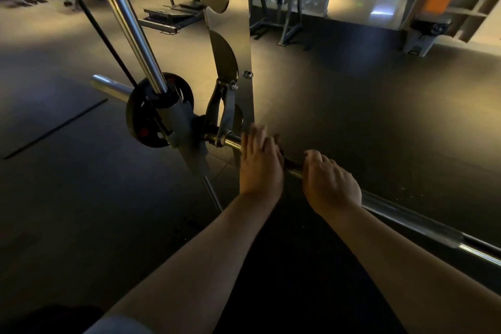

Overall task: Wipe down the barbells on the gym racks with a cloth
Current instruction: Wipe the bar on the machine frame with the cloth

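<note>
A chrome barbell (pixel 406 215) runs from the rack's hook at centre down to the lower right. My left hand (pixel 259 164) lies over the bar close to the hook, its fingers stretched forward and blurred. A small dark patch, possibly the cloth (pixel 279 147), shows at the hand's right edge, and the rest of it is hidden. My right hand (pixel 329 182) sits just to the right of the left hand. Its fingers are curled over the bar.
The rack's steel upright (pixel 244 35) and guide rods (pixel 130 22) stand just beyond my left hand. A black weight plate (pixel 142 122) hangs on the bar's left sleeve. Other gym machines (pixel 279 0) stand at the back on the dark rubber floor (pixel 379 103).
</note>
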`<control>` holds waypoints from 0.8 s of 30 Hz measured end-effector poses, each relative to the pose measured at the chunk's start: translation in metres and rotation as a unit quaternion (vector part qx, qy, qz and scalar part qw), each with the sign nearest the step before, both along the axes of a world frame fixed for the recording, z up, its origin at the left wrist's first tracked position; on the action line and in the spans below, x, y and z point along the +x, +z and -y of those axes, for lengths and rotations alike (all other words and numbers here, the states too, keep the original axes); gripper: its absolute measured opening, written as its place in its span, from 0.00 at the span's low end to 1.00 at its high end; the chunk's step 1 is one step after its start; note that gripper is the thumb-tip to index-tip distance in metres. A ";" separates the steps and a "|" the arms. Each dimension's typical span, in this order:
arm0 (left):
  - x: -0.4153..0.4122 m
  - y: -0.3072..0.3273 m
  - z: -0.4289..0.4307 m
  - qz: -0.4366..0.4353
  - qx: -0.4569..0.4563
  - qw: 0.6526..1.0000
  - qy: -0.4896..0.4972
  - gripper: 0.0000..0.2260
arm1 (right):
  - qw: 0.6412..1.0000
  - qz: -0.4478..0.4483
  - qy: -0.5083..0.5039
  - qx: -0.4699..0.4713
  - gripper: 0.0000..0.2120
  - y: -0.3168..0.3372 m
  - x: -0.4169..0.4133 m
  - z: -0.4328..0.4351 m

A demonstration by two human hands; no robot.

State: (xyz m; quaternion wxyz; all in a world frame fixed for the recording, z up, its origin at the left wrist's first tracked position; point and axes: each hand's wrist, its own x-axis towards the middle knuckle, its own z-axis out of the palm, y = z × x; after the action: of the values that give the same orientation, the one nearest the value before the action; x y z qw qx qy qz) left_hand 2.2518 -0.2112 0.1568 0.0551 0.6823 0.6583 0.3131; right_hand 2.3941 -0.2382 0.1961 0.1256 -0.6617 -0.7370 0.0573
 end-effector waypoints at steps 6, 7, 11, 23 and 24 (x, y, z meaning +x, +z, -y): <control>0.004 -0.023 0.018 -0.031 0.031 0.993 -0.111 0.34 | 1.000 0.007 -0.001 -0.013 0.16 0.005 -0.002 0.001; -0.006 -0.023 0.014 -0.042 0.039 0.992 -0.114 0.30 | 1.000 0.005 -0.001 -0.010 0.16 0.004 -0.002 0.001; -0.027 -0.011 0.000 0.023 0.040 0.998 -0.043 0.19 | 1.000 0.005 0.006 0.011 0.14 -0.001 0.000 -0.001; -0.050 -0.007 -0.011 -0.030 0.025 0.998 -0.049 0.19 | 1.000 -0.016 0.013 0.005 0.17 -0.001 0.000 -0.002; -0.054 -0.002 -0.017 -0.016 0.009 0.999 -0.034 0.19 | 1.000 -0.017 0.011 0.006 0.17 -0.002 -0.001 -0.002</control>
State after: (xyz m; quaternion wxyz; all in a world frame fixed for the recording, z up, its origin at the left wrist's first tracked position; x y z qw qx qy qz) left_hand 2.1974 -0.1941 0.1551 0.0493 0.7099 0.6325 0.3059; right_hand 2.3932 -0.2358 0.1938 0.1412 -0.6515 -0.7425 0.0655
